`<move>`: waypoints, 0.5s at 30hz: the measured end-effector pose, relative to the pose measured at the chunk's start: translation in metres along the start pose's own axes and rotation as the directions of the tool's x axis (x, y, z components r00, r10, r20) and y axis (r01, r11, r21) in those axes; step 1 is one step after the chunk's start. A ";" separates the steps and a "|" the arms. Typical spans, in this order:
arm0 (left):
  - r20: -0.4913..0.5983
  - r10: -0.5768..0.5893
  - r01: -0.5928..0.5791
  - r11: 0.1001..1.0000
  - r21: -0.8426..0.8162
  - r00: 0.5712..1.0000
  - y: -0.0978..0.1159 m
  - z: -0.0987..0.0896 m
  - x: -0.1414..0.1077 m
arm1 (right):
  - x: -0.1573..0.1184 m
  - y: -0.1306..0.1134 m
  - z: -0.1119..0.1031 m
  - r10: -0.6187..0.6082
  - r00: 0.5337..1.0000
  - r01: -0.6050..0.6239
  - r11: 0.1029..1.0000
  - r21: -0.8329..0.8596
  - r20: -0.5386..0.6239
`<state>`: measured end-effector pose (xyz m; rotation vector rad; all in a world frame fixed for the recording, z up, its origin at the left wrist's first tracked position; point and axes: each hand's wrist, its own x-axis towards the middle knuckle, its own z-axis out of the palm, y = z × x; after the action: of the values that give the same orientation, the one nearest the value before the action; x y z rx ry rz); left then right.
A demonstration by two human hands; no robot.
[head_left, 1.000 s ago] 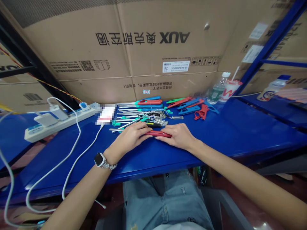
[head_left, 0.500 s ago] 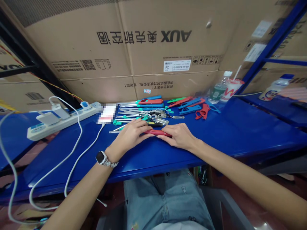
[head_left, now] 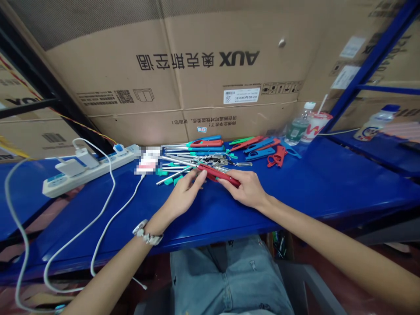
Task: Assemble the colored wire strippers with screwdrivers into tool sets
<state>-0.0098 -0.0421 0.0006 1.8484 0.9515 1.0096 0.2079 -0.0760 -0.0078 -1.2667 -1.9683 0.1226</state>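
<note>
A red long-nosed lighter is held above the front edge of a pile of parts, its handle slanting down to the right. My right hand is closed around the handle's right end. At the other end, my left hand has its thumb against the handle, with its fingers partly hidden behind. A metal tube seems to run left from the lighter, though the pile makes this hard to tell. Behind my hands lie several metal tubes with green pieces and assembled lighters with blue and red handles.
Red and blue handle shells lie to the right of the pile. Further right stand a water bottle and a paper cup with a straw. On the left are a white power strip and a charging cable. A cardboard sheet rises behind.
The red lighter has turned from nearly level to slanting, its left end higher. My left hand has rolled and shifted its grip on the left end. The head view has tilted slightly.
</note>
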 end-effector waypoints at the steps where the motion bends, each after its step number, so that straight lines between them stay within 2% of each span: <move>1: -0.004 0.007 -0.008 0.990 -0.138 1.000 0.001 0.007 0.006 | 0.000 -0.002 0.003 0.031 0.999 -0.030 0.998 0.063 -0.009; 4: -0.058 0.008 -0.034 0.882 -0.471 0.998 0.009 0.029 0.027 | 0.002 -0.007 0.011 0.151 0.988 -0.155 0.933 0.324 0.038; 6: -0.073 -0.033 -0.015 0.818 -0.575 0.997 0.015 0.041 0.039 | 0.004 -0.009 0.017 0.208 0.968 -0.252 0.820 0.514 0.142; 8: -0.073 -0.063 0.003 0.780 -0.625 0.995 0.021 0.050 0.047 | 0.006 -0.009 0.021 0.221 0.950 -0.312 0.709 0.632 0.220; 10: -0.077 -0.076 0.007 0.755 -0.656 0.994 0.023 0.055 0.051 | 0.008 -0.009 0.023 0.230 0.945 -0.328 0.651 0.685 0.233; 15: 0.036 -0.174 0.156 0.750 -0.643 0.984 0.016 0.059 0.044 | 0.012 -0.007 0.027 0.248 0.949 -0.309 0.620 0.721 0.194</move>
<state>0.0641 -0.0269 0.0062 1.1502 0.6457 1.0797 0.1823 -0.0613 -0.0168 -0.9793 -1.4738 1.0507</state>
